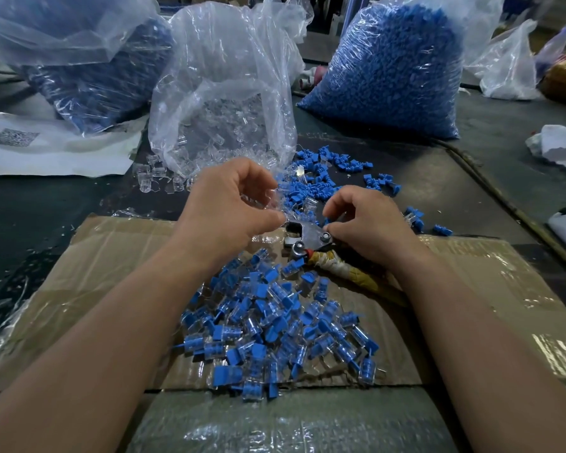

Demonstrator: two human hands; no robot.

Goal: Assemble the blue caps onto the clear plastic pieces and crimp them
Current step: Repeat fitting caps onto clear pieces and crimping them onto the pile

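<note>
My left hand [232, 204] hovers over the cardboard with fingers curled round several clear plastic pieces [268, 199]. My right hand [370, 223] grips the metal crimping tool [304, 238] by its cloth-wrapped handle, and its fingertips are bent over the tool head. Whether those fingertips pinch a part is hidden. Loose blue caps [311, 184] lie just beyond both hands. A heap of assembled blue-and-clear pieces [275, 325] lies on the cardboard between my forearms.
An open clear bag of clear pieces [223, 103] stands behind my left hand. A full bag of blue caps [396, 70] stands at the back right, another blue-filled bag [89, 76] at the back left. Taped cardboard [471, 289] covers the near table.
</note>
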